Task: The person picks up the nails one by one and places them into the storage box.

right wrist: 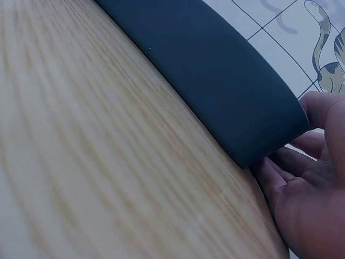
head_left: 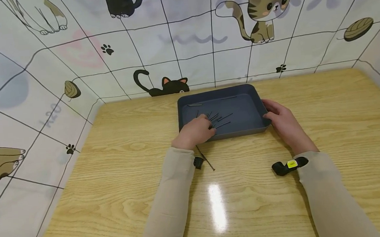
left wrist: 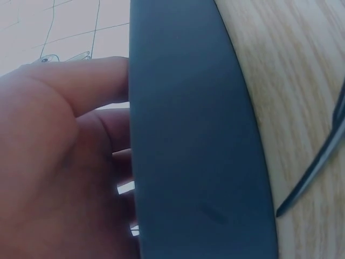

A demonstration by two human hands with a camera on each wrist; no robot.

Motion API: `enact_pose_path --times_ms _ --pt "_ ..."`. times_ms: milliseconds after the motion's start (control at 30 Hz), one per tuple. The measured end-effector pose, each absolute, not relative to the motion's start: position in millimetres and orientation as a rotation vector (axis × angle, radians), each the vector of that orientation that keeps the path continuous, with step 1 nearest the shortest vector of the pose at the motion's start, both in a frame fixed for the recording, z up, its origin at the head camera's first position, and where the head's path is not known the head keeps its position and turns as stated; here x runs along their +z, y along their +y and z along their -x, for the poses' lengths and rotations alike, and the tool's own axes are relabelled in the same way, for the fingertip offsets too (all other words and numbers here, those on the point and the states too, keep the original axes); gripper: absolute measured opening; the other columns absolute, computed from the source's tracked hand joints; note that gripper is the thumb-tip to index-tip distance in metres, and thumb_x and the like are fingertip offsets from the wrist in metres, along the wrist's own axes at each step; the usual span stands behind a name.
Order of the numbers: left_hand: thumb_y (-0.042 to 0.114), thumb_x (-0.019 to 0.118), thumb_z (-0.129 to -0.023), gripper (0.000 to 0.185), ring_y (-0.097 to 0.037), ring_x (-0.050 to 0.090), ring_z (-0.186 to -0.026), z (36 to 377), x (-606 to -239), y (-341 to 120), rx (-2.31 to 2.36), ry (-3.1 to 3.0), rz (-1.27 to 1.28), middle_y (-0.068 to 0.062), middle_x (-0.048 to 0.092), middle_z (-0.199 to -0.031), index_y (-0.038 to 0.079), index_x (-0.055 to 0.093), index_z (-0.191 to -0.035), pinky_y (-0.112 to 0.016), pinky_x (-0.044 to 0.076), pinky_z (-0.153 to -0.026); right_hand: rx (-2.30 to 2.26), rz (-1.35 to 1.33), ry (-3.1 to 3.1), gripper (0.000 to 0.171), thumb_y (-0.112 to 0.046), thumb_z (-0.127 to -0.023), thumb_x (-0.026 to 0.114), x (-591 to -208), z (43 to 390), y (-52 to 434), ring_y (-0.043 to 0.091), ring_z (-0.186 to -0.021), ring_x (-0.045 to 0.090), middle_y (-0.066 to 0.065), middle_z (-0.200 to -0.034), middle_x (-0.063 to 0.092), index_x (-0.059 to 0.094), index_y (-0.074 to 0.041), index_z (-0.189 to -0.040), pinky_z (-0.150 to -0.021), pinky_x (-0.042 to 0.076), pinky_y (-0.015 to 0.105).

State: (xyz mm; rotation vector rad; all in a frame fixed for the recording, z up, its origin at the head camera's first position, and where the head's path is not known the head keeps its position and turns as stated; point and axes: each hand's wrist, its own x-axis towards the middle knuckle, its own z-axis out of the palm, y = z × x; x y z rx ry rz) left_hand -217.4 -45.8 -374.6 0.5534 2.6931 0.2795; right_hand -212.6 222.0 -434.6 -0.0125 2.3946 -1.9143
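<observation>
A shallow dark blue-grey tray point(head_left: 245, 118) stands on the wooden table, with several long thin nails point(head_left: 224, 117) lying loose in it. My left hand point(head_left: 195, 131) reaches over the near wall at the left, fingers down among the nails. In the left wrist view the tray wall point(left wrist: 199, 129) hides those fingertips, and I cannot tell whether they pinch a nail. My right hand point(head_left: 283, 122) grips the tray's right near corner, thumb at the rim. From the right wrist, its fingers point(right wrist: 291, 162) show at the outside and underside of that corner.
Near the left wrist, long nails point(head_left: 206, 158) lie on the wooden table point(head_left: 247, 202) in front of the tray. Behind the table rises a cat-patterned wall covering point(head_left: 192, 42), close to the tray's far side. A black wrist strap point(head_left: 286, 167) sits on the right wrist.
</observation>
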Motion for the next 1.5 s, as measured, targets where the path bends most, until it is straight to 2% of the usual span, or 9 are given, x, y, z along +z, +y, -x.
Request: enact_pose_path --times_ms 167,333,567,700,933,1167,1333,1500 --pt "0.033 0.045 -0.094 0.034 -0.019 0.045 -0.113 216 -375 -45 0.280 2.690 -0.545 -0.002 0.038 -0.133 0.012 0.060 -0.116 -0.032 0.041 -0.085 -1.919 0.010 2.392 0.050 -0.011 -0.093 0.041 -435 212 222 0.018 -0.129 0.027 0.008 -0.143 0.026 0.028 -0.014 -0.141 -0.099 0.028 0.036" --pt "0.033 0.045 -0.094 0.034 -0.020 0.043 -0.116 217 -375 -45 0.279 2.690 -0.548 -0.002 0.038 -0.133 0.012 0.060 -0.116 -0.032 0.041 -0.086 -1.943 0.013 2.376 0.050 -0.010 -0.092 0.041 -435 212 222 0.018 -0.128 0.028 0.008 -0.143 0.026 0.029 -0.014 -0.141 -0.099 0.028 0.034" --pt "0.028 0.042 -0.095 0.035 -0.019 0.042 -0.118 217 -371 -47 0.256 2.703 -0.580 -0.003 0.039 -0.134 0.013 0.053 -0.125 -0.031 0.039 -0.090 -1.941 0.012 2.380 0.050 -0.009 -0.092 0.041 -434 213 222 0.018 -0.128 0.028 0.009 -0.143 0.027 0.029 -0.014 -0.141 -0.098 0.029 0.034" --pt "0.024 0.043 -0.095 0.033 -0.017 0.046 -0.113 214 -365 -51 0.303 2.753 -0.598 -0.003 0.044 -0.127 0.015 0.053 -0.125 -0.029 0.039 -0.089 -1.941 0.011 2.379 0.050 -0.010 -0.092 0.041 -433 213 222 0.018 -0.128 0.028 0.008 -0.143 0.027 0.029 -0.015 -0.141 -0.099 0.028 0.036" --pt "0.026 0.050 -0.092 0.025 -0.012 0.051 -0.089 210 -359 -55 0.403 2.811 -0.590 -0.001 0.050 -0.109 0.016 0.061 -0.112 -0.027 0.043 -0.076 -1.935 0.021 2.390 0.050 -0.009 -0.092 0.041 -433 214 223 0.018 -0.128 0.029 0.009 -0.143 0.027 0.029 -0.013 -0.140 -0.099 0.028 0.036" --pt "0.027 0.051 -0.091 0.018 -0.010 0.051 -0.073 205 -345 -54 0.421 2.813 -0.616 0.006 0.055 -0.089 0.018 0.060 -0.103 -0.026 0.043 -0.067 -1.947 0.031 2.387 0.050 -0.009 -0.093 0.041 -435 214 223 0.019 -0.128 0.028 0.010 -0.143 0.028 0.029 -0.014 -0.141 -0.098 0.030 0.032" --pt "0.027 0.049 -0.091 0.017 -0.010 0.051 -0.069 196 -333 -53 0.395 2.742 -0.653 0.009 0.057 -0.085 0.019 0.058 -0.104 -0.025 0.041 -0.065 -1.962 0.039 2.380 0.050 -0.009 -0.092 0.041 -434 215 222 0.018 -0.128 0.029 0.009 -0.142 0.028 0.029 -0.014 -0.140 -0.097 0.030 0.031" --pt "0.029 0.049 -0.092 0.017 -0.009 0.051 -0.070 190 -335 -52 0.362 2.702 -0.699 0.009 0.056 -0.083 0.020 0.058 -0.103 -0.025 0.041 -0.064 -1.942 0.027 2.382 0.050 -0.009 -0.092 0.041 -434 213 222 0.018 -0.128 0.028 0.009 -0.143 0.028 0.029 -0.013 -0.140 -0.099 0.028 0.035"
